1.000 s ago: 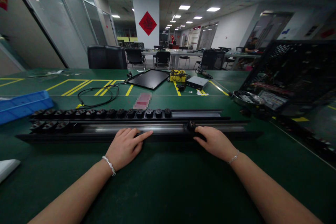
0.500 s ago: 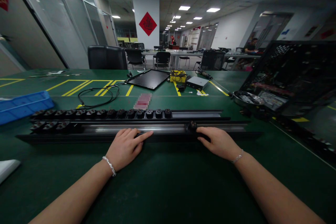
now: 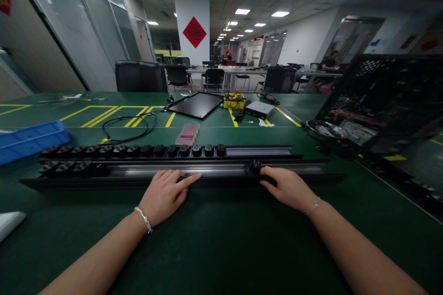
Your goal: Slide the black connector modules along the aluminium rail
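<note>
A long black rail (image 3: 214, 170) lies across the green table (image 3: 214, 239), with a second rail (image 3: 259, 150) behind it. Several black socket modules (image 3: 138, 150) fill the far rail's left half, and a few more (image 3: 65, 167) sit at the near rail's left end. My left hand (image 3: 165, 194) rests flat on the near rail's front edge, fingers stretched out. My right hand (image 3: 285, 186) lies on the rail further right, fingers curled next to a single black socket module (image 3: 255, 166) in the channel; whether it grips the module is unclear.
A blue tray (image 3: 31, 139) stands at the left. Behind the rails lie a looped black cable (image 3: 129, 126), a dark flat panel (image 3: 195, 103), a yellow box (image 3: 234, 99) and a small grey box (image 3: 259, 109). A black mesh case (image 3: 387, 97) stands at the right.
My right hand has shifted slightly along the near rail by the lone socket module. The left hand has stayed in place.
</note>
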Demonstrator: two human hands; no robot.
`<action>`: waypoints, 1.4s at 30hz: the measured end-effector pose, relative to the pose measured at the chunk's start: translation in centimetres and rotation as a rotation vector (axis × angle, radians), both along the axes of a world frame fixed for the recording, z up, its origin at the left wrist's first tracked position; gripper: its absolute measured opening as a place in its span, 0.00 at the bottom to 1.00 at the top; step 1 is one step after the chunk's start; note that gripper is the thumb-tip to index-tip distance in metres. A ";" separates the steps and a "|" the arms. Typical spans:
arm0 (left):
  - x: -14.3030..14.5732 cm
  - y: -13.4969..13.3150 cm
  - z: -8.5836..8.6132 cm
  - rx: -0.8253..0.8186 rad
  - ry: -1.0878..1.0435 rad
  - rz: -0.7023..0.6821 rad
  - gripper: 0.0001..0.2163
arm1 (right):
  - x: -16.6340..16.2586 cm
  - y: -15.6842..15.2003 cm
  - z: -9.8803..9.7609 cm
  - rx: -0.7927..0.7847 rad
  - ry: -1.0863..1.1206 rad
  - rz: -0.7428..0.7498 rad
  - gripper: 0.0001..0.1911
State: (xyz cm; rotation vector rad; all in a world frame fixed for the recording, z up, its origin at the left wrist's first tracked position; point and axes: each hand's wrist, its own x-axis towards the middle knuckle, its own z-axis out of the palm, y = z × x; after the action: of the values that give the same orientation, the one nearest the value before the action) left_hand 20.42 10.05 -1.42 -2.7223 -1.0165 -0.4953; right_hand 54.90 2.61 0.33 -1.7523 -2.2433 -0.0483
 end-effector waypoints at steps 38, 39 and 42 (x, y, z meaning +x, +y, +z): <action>-0.1 0.1 -0.2 -0.028 0.030 0.012 0.22 | -0.2 -0.1 0.1 -0.010 0.000 -0.027 0.04; -0.1 0.1 -0.2 -0.026 0.029 0.011 0.22 | -0.2 0.0 0.1 -0.011 0.000 -0.025 0.04; -0.1 0.1 -0.2 -0.016 0.024 0.013 0.22 | -0.2 0.0 0.0 -0.014 0.001 -0.023 0.03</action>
State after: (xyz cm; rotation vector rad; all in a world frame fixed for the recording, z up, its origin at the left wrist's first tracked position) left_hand 20.32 10.17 -1.65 -2.7272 -1.0353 -0.4540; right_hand 54.72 2.58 0.35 -1.7847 -2.2280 -0.0373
